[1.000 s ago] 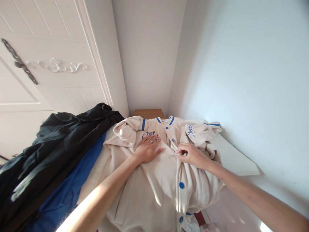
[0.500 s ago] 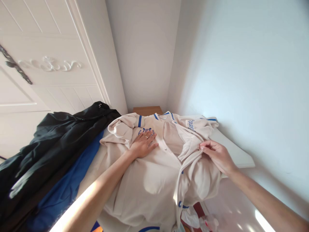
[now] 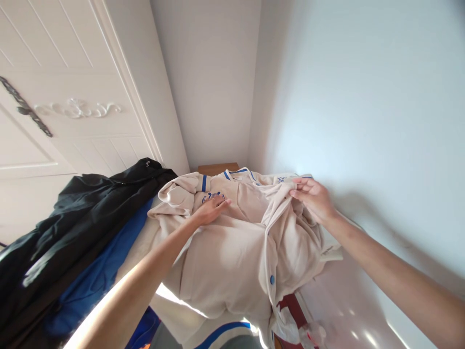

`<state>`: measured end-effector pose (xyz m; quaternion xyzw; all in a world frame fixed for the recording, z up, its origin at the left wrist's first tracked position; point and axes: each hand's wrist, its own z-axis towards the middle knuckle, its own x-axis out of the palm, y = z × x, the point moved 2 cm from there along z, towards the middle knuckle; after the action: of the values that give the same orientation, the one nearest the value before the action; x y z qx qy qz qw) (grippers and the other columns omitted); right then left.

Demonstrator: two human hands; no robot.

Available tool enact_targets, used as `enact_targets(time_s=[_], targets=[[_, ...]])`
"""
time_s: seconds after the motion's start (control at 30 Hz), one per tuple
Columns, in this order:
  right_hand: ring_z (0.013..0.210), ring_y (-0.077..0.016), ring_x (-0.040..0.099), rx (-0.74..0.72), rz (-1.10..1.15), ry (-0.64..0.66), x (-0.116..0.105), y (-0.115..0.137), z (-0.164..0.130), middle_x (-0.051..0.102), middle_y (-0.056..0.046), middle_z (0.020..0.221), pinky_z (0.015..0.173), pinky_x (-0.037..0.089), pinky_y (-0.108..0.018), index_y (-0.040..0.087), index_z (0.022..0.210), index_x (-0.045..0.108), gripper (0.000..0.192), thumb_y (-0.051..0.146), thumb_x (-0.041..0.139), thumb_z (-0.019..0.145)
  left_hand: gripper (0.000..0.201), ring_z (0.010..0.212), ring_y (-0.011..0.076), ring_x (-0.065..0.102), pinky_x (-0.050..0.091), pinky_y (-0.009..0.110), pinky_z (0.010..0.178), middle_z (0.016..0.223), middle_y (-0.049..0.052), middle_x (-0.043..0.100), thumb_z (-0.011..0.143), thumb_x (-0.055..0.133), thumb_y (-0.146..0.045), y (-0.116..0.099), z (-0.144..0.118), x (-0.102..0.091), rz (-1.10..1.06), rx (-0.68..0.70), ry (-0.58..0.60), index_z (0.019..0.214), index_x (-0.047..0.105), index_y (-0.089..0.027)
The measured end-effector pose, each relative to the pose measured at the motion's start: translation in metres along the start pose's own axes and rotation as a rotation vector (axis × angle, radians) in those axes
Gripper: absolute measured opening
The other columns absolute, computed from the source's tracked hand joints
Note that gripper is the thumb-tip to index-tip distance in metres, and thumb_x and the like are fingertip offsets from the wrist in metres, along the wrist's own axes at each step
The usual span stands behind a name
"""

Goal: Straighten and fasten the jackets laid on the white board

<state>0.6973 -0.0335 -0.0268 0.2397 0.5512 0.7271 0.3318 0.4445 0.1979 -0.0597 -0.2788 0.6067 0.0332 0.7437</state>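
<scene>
A cream jacket [image 3: 232, 257] with blue trim and blue buttons lies spread in front of me on a raised surface. My left hand [image 3: 210, 209] rests flat on its left chest, next to a blue emblem, fingers together and pointing right. My right hand [image 3: 313, 199] pinches the jacket's right front panel near the collar and holds it lifted off the surface. The jacket's front is open, and the inside lining shows between the two panels.
A black garment [image 3: 90, 213] lies heaped on the left over a blue cloth [image 3: 98, 281]. A white panelled door [image 3: 65, 87] stands at the left, white walls ahead and right. A wooden furniture top [image 3: 217, 168] shows behind the jacket. A white board edge [image 3: 336, 252] sticks out at right.
My right hand has pulled the right front panel away from the buttoned line and lifted it up toward the collar. My left hand has stayed pressed on the left chest.
</scene>
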Motion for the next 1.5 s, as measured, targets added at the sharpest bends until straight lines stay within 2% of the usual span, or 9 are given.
enact_targets(time_s=[0.17,0.27,0.4,0.6,0.77,0.97,1.13,1.27,1.5], targets=[[0.089,-0.0195,0.069,-0.032,-0.007,0.047,0.040,-0.012,0.037,0.071,-0.006,0.095,0.085,0.058,-0.034,0.019,0.106,0.059,0.053,0.039,0.080,0.062,0.091,0.157,0.0287,0.024,0.018,0.044,0.130,0.162,0.007,0.042,0.080,0.064,-0.077,-0.068,-0.019,-0.006,-0.091,0.239,0.083,0.154,0.046,-0.026],[0.092,-0.0189,0.069,-0.026,-0.048,0.017,0.055,-0.022,0.060,0.071,-0.007,0.102,0.086,0.059,-0.033,0.020,0.114,0.056,0.049,0.033,0.071,0.069,0.102,0.146,0.0346,0.045,0.031,0.046,0.124,0.150,0.012,0.057,0.067,0.082,-0.068,-0.085,-0.016,0.006,-0.146,0.290,0.196,0.153,0.047,-0.025],[0.096,-0.0218,0.069,0.012,-0.208,-0.017,0.066,-0.030,0.079,0.070,-0.010,0.106,0.089,0.059,-0.038,0.017,0.121,0.054,0.046,0.024,0.060,0.076,0.043,0.107,0.0285,0.071,0.052,0.033,0.090,0.114,0.005,0.078,0.090,0.063,-0.053,-0.070,0.008,0.022,-0.206,0.139,0.094,0.124,0.073,-0.029],[0.142,-0.0334,0.044,-0.152,-0.530,0.113,0.096,0.006,0.018,0.052,-0.014,0.146,0.122,0.033,-0.049,0.018,0.127,0.060,0.062,0.021,0.077,0.067,0.026,0.082,0.0242,0.072,0.046,0.029,0.072,0.086,0.005,0.079,0.093,0.059,-0.038,-0.055,0.024,0.038,-0.304,0.086,-0.060,0.086,0.080,-0.023],[0.099,-0.0300,0.068,-0.172,-1.005,0.352,0.116,0.009,-0.036,0.070,-0.012,0.104,0.087,0.052,-0.041,0.018,0.121,0.062,0.036,0.044,0.057,0.096,0.023,0.086,0.0217,0.073,0.048,0.027,0.077,0.092,0.004,0.080,0.090,0.057,-0.025,-0.047,0.021,0.040,-0.433,0.057,-0.144,0.095,0.079,-0.021],[0.109,-0.0278,0.066,0.080,-0.396,0.408,0.106,-0.038,-0.023,0.072,-0.009,0.111,0.099,0.049,-0.039,0.019,0.107,0.069,0.037,0.050,0.060,0.089,0.026,0.090,0.0240,0.072,0.048,0.031,0.080,0.096,0.006,0.079,0.095,0.055,-0.033,-0.050,0.019,0.036,-0.543,0.096,-0.138,0.099,0.077,-0.020],[0.079,-0.0212,0.064,0.333,0.115,0.255,0.095,-0.046,-0.022,0.069,-0.004,0.084,0.082,0.052,-0.035,0.020,0.081,0.069,0.038,0.055,0.079,0.070,0.024,0.103,0.0239,0.069,0.048,0.032,0.094,0.109,0.006,0.078,0.093,0.054,-0.028,-0.051,0.021,0.033,-0.661,0.175,-0.127,0.103,0.074,-0.020],[0.074,-0.0175,0.058,0.315,0.230,0.087,0.081,-0.045,-0.022,0.066,-0.001,0.082,0.077,0.050,-0.032,0.023,0.080,0.066,0.037,0.055,0.081,0.068,0.026,0.102,0.0215,0.068,0.049,0.030,0.094,0.108,0.007,0.076,0.092,0.047,-0.021,-0.041,0.021,0.030,-0.757,0.151,-0.118,0.104,0.070,-0.016],[0.096,-0.0231,0.065,0.324,0.153,0.191,0.084,-0.043,-0.023,0.071,-0.005,0.098,0.094,0.050,-0.038,0.023,0.091,0.075,0.037,0.055,0.079,0.074,0.043,0.072,0.0166,0.056,0.043,0.028,0.070,0.071,0.000,0.057,0.097,0.048,-0.049,-0.045,0.014,0.016,-0.763,0.198,0.000,0.068,0.054,-0.018]])
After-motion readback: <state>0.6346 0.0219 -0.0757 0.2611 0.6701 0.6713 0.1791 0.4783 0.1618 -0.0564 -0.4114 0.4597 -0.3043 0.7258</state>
